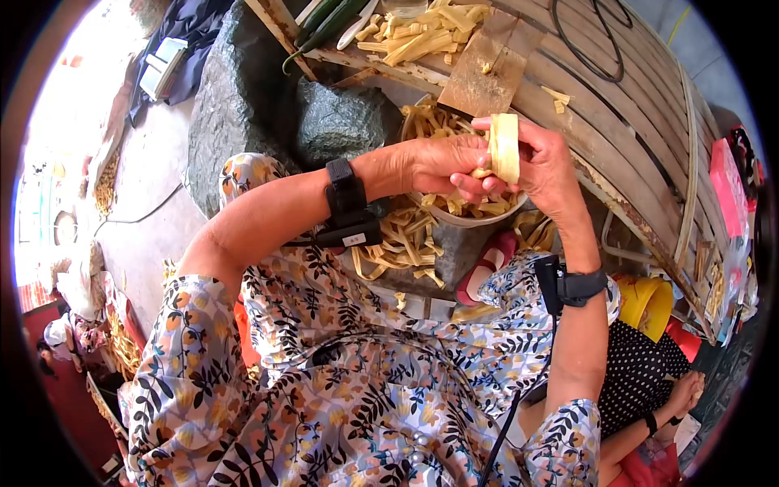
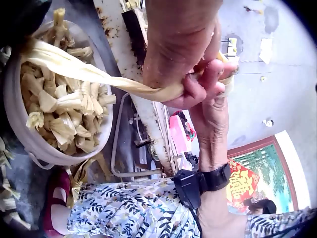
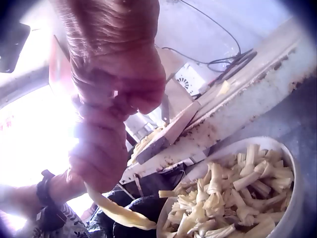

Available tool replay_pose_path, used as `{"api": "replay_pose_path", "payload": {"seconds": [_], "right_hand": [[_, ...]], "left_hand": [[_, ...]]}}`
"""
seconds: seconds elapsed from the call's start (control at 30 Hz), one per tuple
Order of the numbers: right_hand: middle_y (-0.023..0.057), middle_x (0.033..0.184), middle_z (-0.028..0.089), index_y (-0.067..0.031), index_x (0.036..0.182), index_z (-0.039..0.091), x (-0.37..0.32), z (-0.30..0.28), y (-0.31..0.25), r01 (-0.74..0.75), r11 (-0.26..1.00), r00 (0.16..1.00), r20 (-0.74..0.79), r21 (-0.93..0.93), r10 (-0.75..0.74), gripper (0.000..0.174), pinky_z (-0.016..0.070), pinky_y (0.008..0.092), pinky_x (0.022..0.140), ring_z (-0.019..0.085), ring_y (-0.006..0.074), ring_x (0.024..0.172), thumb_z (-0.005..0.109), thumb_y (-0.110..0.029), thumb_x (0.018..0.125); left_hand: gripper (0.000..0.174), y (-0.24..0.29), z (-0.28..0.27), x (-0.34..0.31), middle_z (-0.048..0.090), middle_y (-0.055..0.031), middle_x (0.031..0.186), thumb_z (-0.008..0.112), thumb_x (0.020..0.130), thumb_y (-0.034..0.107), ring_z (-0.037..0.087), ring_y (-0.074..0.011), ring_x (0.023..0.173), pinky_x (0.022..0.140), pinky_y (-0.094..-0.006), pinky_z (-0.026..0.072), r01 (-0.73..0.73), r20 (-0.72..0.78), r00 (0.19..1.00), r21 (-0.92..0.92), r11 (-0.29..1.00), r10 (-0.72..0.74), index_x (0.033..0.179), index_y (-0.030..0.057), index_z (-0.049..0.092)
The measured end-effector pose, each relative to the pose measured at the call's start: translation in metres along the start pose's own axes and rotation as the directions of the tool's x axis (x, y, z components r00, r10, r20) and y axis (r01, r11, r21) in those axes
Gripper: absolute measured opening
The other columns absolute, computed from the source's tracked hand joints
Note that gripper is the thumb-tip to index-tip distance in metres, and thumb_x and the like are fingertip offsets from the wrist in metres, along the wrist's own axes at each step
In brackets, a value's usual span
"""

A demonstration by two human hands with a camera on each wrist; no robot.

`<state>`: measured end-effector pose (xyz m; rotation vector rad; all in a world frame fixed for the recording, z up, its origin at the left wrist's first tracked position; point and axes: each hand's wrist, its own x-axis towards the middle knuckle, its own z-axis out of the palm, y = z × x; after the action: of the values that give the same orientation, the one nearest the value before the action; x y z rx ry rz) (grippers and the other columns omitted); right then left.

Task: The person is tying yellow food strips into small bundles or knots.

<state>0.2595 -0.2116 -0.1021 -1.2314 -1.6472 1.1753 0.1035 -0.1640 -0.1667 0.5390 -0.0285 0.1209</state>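
Observation:
Both hands meet in front of me over a white bucket [image 1: 479,221] heaped with knotted yellow pieces [image 3: 218,193]. My left hand [image 1: 450,162] pinches a pale yellow flat strip [image 1: 505,148], which looks like bean curd skin. On the other side my right hand [image 1: 553,166] holds the same strip, its thumb and fingers curled at it. In the left wrist view a long twisted end of the strip [image 2: 99,74] stretches from the fingers out over the bucket. The right wrist view shows a tail of the strip hanging below the left hand [image 3: 99,148]. The fingers partly hide the twist.
A slatted table [image 1: 625,130] with a rusty edge carries a wooden board [image 1: 487,77], more yellow strips [image 1: 430,36], cucumbers [image 1: 333,20] and a cable [image 1: 600,65]. Loose strips [image 1: 402,243] lie below the bucket. Another person's hands [image 1: 686,395] and a yellow bucket [image 1: 649,304] are at right.

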Motion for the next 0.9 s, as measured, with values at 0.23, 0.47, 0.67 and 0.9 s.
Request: {"api": "replay_pose_path", "payload": {"seconds": [0.23,0.47,0.67,0.9], "right_hand": [[0.0083,0.075,0.060,-0.0030,0.088,0.065,0.011,0.005,0.023,0.109,0.898,0.863,-0.408,-0.425,-0.298,0.021,0.0431,0.0260,0.055,0.055,0.0164,0.056,0.069,-0.015,0.072],[0.0070,0.068,0.063,-0.0004,0.082,0.064,0.013,0.005,0.035,-0.145,0.984,0.947,-0.302,-0.101,0.108,0.015,0.0427,0.0249,0.056,0.053,0.0105,0.058,0.065,-0.013,0.074],[0.0049,0.093,0.063,0.0018,0.078,0.062,0.010,0.018,0.038,0.077,0.870,0.857,-0.414,-0.487,-0.307,0.011,0.0438,0.0267,0.070,0.055,0.0181,0.079,0.063,-0.006,0.071],[0.0064,0.102,0.060,0.0008,0.086,0.066,0.007,-0.018,0.026,0.181,0.943,0.819,-0.573,0.279,0.012,0.012,0.0439,0.0241,0.075,0.055,0.0109,0.085,0.061,-0.004,0.075]], "left_hand": [[0.022,0.022,0.027,0.010,0.056,-0.0008,0.063,0.049,0.089,0.018,0.041,-0.0020,0.043,0.042,-0.0151,0.0342,-0.029,-0.515,0.619,0.740,0.672,0.593,0.093,-0.0007,0.058],[0.030,0.027,0.031,0.002,0.055,-0.0037,0.060,0.050,0.088,0.027,0.048,-0.0063,0.046,0.043,-0.0209,0.0398,0.183,-0.360,0.701,0.925,0.333,0.616,0.086,-0.0026,0.057],[0.024,0.020,0.012,0.007,0.050,-0.0070,0.057,0.052,0.084,0.022,0.051,-0.0180,0.053,0.048,-0.0262,0.0423,0.282,-0.173,0.646,0.959,-0.022,0.743,0.087,-0.0018,0.053],[0.027,0.026,0.025,-0.001,0.034,0.0066,0.058,0.055,0.086,0.029,0.025,-0.0014,0.048,0.043,-0.0164,0.0186,-0.032,-0.529,0.819,0.347,0.937,0.223,0.092,0.0032,0.057]]}}
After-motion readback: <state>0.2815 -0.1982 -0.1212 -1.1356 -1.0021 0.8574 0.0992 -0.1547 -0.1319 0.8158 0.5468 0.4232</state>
